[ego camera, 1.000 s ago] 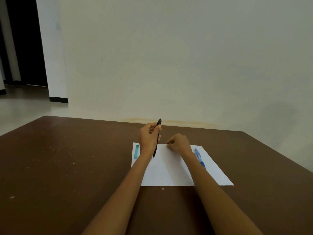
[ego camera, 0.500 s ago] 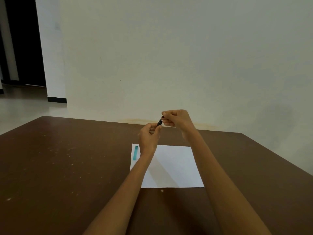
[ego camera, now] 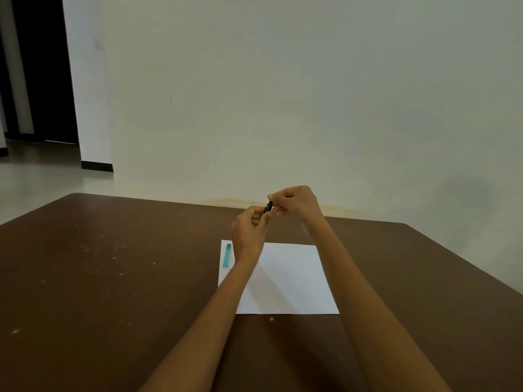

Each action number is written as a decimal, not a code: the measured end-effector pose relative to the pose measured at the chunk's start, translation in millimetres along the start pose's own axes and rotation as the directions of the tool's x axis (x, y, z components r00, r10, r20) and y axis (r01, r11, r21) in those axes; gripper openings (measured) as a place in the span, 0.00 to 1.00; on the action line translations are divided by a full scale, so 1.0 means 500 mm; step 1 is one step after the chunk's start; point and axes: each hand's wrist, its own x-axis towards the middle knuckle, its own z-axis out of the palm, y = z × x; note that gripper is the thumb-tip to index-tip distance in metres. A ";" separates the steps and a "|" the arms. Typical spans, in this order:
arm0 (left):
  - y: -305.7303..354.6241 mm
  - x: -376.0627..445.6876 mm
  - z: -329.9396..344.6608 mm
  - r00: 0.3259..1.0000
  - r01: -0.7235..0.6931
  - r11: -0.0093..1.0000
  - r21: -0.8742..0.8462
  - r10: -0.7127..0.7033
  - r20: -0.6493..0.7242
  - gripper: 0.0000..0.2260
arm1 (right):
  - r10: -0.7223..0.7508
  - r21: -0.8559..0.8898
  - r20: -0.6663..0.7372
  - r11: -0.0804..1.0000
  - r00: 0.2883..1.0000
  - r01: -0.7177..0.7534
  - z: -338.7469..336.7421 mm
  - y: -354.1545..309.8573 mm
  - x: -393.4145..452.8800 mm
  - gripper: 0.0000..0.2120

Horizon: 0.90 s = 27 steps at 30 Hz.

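Observation:
A black pen is held up above the far edge of a white sheet of paper. My left hand grips its lower part, which the fingers mostly hide. My right hand pinches the pen's top end between thumb and fingers. Only a short dark piece of the pen shows between the two hands. A small teal bar lies on the paper's left edge, just left of my left wrist.
The paper lies on a brown table with pale specks on its left half. A plain light wall stands right behind the table's far edge. A dark doorway opens at the far left.
My right hand left the paper, rose and took hold of the pen's top end. The blue pen seen on the paper's right side a second ago is out of sight behind my right arm.

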 end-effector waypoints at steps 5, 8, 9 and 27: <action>0.003 -0.003 0.002 1.000 0.001 1.000 -0.021 -0.001 0.005 0.07 | 0.034 -0.027 0.025 0.999 0.999 -0.033 -0.001 0.004 0.000 0.10; 0.004 -0.004 0.001 1.000 0.003 0.999 -0.033 -0.003 0.014 0.08 | 0.043 -0.028 0.051 0.999 0.998 -0.041 -0.004 0.006 0.000 0.11; 0.004 -0.003 0.001 1.000 0.001 0.999 -0.037 0.000 0.018 0.08 | 0.047 -0.027 0.073 0.999 0.996 -0.046 -0.006 0.007 0.000 0.12; -0.050 0.009 -0.088 0.982 -0.046 0.453 0.890 -0.145 0.125 0.15 | 0.146 0.160 0.044 0.975 0.988 -0.152 0.007 0.035 0.000 0.10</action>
